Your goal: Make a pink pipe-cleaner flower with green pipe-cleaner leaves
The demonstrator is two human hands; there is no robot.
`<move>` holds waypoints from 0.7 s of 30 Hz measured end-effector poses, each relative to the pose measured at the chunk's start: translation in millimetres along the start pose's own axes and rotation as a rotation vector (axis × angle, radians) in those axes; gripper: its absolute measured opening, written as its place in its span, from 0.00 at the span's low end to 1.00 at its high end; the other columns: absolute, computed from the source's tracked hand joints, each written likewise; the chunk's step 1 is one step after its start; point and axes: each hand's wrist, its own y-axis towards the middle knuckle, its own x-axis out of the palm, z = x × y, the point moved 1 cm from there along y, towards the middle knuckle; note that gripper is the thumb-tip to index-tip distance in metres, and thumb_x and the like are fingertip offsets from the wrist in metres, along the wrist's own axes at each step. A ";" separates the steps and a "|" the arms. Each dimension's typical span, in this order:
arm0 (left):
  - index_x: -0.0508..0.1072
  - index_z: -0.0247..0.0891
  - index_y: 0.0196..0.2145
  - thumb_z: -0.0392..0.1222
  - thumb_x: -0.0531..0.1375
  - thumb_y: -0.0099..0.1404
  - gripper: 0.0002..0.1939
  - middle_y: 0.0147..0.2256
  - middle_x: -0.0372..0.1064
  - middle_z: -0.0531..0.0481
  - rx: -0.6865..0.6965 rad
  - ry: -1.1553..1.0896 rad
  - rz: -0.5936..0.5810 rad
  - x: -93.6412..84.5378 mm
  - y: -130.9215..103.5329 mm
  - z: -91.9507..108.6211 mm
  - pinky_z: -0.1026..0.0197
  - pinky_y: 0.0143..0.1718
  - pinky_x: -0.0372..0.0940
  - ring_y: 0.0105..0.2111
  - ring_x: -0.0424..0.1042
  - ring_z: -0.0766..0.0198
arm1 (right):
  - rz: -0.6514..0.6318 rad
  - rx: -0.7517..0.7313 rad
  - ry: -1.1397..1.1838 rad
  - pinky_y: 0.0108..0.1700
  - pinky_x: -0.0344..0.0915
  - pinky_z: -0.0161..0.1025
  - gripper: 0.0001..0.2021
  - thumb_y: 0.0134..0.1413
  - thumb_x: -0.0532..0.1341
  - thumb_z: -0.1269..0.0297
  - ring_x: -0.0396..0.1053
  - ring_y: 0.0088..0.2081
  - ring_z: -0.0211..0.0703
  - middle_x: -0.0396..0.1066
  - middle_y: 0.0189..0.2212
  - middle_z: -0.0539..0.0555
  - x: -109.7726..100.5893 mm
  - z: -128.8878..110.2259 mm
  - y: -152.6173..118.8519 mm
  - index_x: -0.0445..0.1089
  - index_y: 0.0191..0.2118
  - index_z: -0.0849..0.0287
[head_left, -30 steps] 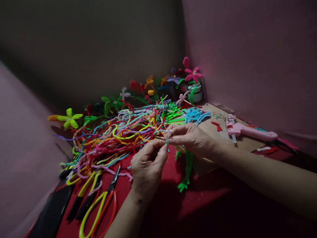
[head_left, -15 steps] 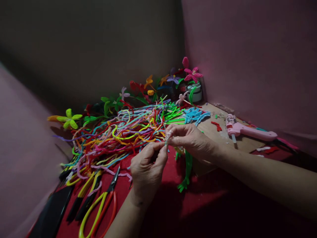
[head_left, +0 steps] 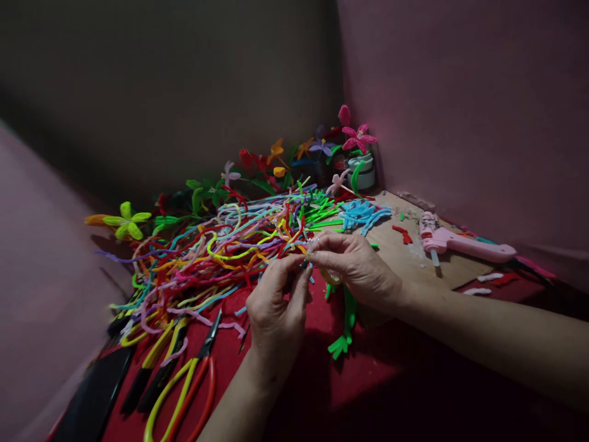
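My left hand (head_left: 280, 304) and my right hand (head_left: 356, 264) meet at the middle, both closed in a pinch. Between their fingertips is a small pale, shiny piece (head_left: 311, 247); its lower end is dark and its exact shape is hard to make out. A green fuzzy piece (head_left: 348, 313) with a splayed end shows below my right hand, its upper part hidden by that hand. Just beyond my fingers lies a tangled heap of coloured fuzzy stems (head_left: 216, 245).
Scissors (head_left: 207, 356) and yellow-black pliers (head_left: 154, 362) lie at the left front. A pink glue gun (head_left: 464, 244) rests on a board (head_left: 391, 239) at the right, near blue stems (head_left: 363, 213). Fuzzy flowers (head_left: 359, 138) stand along the back wall.
My left hand has turned slightly and moved a little right. The fingertips of my right hand have shifted slightly on the small piece, and its dark lower end now shows.
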 end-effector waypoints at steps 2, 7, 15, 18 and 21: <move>0.69 0.37 0.39 0.32 0.56 0.58 0.10 0.31 0.69 0.49 0.188 0.171 0.026 0.1 -0.2 -1.5 0.66 0.30 0.64 0.28 0.69 0.68 | 0.003 0.016 0.008 0.21 0.49 0.31 0.07 0.45 0.63 0.64 0.53 0.19 0.28 0.59 0.18 0.45 2.6 1.1 -1.0 0.67 0.27 0.62; 0.69 0.35 0.38 0.29 0.56 0.57 0.10 0.31 0.70 0.48 0.418 0.394 0.058 -1.0 1.1 -0.7 0.65 0.36 0.64 0.33 0.70 0.66 | 0.006 0.065 0.050 0.20 0.47 0.31 0.08 0.45 0.63 0.64 0.52 0.17 0.28 0.57 0.15 0.44 7.2 1.3 -1.7 0.65 0.25 0.63; 0.72 0.36 0.32 0.37 0.57 0.57 0.05 0.21 0.65 0.55 -0.111 0.035 0.020 -5.6 3.2 5.5 0.69 0.20 0.59 0.17 0.63 0.72 | -0.087 0.093 0.001 0.23 0.51 0.31 0.05 0.40 0.64 0.70 0.56 0.20 0.28 0.61 0.19 0.46 -0.4 -6.8 1.0 0.69 0.27 0.64; 0.71 0.36 0.31 0.39 0.57 0.57 0.05 0.17 0.61 0.57 -0.287 -0.154 -0.021 -5.8 4.5 10.1 0.70 0.17 0.56 0.15 0.59 0.73 | -0.090 0.083 -0.015 0.23 0.51 0.30 0.04 0.40 0.64 0.71 0.56 0.20 0.28 0.62 0.20 0.46 -2.9 -7.9 2.8 0.70 0.27 0.63; 0.71 0.35 0.33 0.39 0.58 0.57 0.06 0.15 0.60 0.57 -0.399 -0.295 -0.060 -6.9 6.1 11.8 0.70 0.17 0.54 0.15 0.57 0.73 | -0.091 0.131 0.081 0.26 0.54 0.31 0.04 0.39 0.64 0.70 0.58 0.23 0.29 0.64 0.22 0.47 -3.2 -6.7 5.7 0.70 0.26 0.63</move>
